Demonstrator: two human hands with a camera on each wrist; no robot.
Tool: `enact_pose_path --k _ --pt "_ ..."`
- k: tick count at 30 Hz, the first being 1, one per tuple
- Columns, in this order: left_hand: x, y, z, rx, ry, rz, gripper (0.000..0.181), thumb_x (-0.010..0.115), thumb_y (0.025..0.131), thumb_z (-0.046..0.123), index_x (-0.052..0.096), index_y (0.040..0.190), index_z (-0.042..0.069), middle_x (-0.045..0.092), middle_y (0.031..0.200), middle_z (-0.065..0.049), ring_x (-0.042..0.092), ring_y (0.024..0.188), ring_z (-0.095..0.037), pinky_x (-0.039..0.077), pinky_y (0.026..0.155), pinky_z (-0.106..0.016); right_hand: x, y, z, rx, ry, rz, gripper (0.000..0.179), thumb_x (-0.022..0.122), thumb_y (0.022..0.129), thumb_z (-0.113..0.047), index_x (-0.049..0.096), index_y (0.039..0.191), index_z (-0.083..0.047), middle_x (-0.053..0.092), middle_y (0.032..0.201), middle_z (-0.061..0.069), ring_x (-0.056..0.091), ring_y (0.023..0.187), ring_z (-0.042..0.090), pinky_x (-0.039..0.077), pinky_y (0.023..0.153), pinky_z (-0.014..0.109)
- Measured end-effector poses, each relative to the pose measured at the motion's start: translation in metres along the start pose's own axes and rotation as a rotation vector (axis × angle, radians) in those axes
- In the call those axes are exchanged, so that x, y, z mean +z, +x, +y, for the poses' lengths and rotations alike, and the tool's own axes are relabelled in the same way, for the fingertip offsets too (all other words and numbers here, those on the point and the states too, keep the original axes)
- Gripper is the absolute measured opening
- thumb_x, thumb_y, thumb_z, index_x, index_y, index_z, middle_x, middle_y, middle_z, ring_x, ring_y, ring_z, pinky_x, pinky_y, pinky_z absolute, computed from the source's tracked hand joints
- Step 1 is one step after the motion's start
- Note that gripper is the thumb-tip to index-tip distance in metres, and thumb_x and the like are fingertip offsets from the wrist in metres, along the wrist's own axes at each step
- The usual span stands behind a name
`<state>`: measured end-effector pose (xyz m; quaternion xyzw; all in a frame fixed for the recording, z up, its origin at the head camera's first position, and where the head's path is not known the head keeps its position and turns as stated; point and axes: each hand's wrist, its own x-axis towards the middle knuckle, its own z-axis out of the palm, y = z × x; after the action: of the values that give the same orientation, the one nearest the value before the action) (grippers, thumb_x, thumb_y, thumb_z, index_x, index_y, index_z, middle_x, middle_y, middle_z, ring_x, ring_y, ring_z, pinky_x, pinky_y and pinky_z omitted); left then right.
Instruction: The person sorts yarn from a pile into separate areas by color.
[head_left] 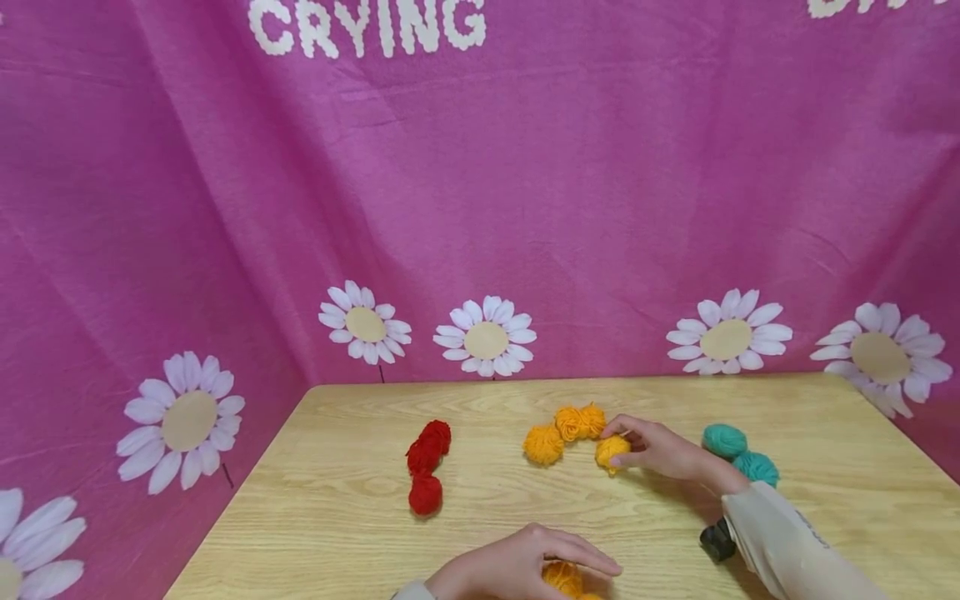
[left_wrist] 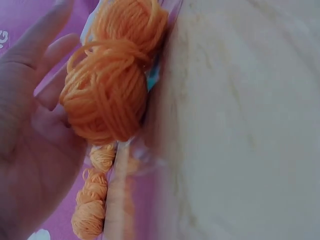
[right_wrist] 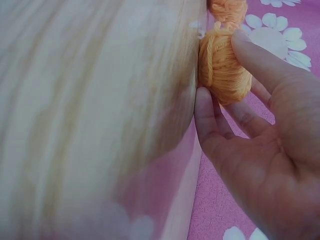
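Note:
Toward the back of the table, my right hand (head_left: pixel 660 450) holds a yellow yarn ball (head_left: pixel 612 453) between thumb and fingers. The right wrist view shows the thumb against one side of this ball (right_wrist: pixel 225 65) and the fingers bent around the other. Left of it, several orange-yellow yarn balls (head_left: pixel 543 445) lie close together on the wood. At the front, my left hand (head_left: pixel 517 562) arches beside two orange yarn balls (head_left: pixel 562 577), partly hiding them. Its thumb stands away from the nearer ball (left_wrist: pixel 105 95) in the left wrist view, and its fingers extend behind.
Red yarn balls (head_left: pixel 425 495) stand in a short line on the left part of the table (head_left: pixel 337 533). Two teal yarn balls (head_left: pixel 724 441) lie at the right, beside my right forearm. A pink curtain with daisies (head_left: pixel 585 208) hangs behind the table.

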<state>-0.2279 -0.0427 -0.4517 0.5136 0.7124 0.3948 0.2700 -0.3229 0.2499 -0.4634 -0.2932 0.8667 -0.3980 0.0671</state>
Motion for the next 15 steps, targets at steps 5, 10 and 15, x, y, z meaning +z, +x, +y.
enact_pose_path --k 5,10,15 --pt "0.0033 -0.0023 -0.0009 -0.056 -0.082 -0.069 0.045 0.062 0.096 0.015 0.055 0.140 0.018 0.061 0.138 0.008 0.051 0.124 0.007 0.038 0.109 -0.017 0.0008 -0.0014 -0.0013 -0.001 0.014 0.003 0.027 0.063 0.096 -0.024 0.058 0.118 -0.010 0.061 0.123 0.011 0.056 0.115 0.024 0.049 0.091 0.026" --pt "0.0051 -0.0041 -0.0021 -0.087 -0.123 -0.101 0.045 0.062 0.096 0.013 0.055 0.140 0.017 0.061 0.138 0.007 0.053 0.115 0.010 0.040 0.105 -0.014 0.0001 -0.0003 -0.0023 0.007 0.010 0.004 0.027 0.063 0.095 -0.025 0.058 0.118 -0.011 0.061 0.124 0.010 0.054 0.119 0.032 0.049 0.094 0.031" --pt "0.0061 -0.0061 -0.0008 -0.109 -0.133 -0.112 0.046 0.062 0.095 0.012 0.055 0.140 0.017 0.063 0.135 0.006 0.053 0.104 0.011 0.043 0.101 -0.013 0.0002 0.0006 -0.0017 0.006 0.007 0.003 0.027 0.064 0.095 -0.025 0.059 0.117 -0.011 0.061 0.124 0.010 0.055 0.117 0.029 0.050 0.093 0.028"
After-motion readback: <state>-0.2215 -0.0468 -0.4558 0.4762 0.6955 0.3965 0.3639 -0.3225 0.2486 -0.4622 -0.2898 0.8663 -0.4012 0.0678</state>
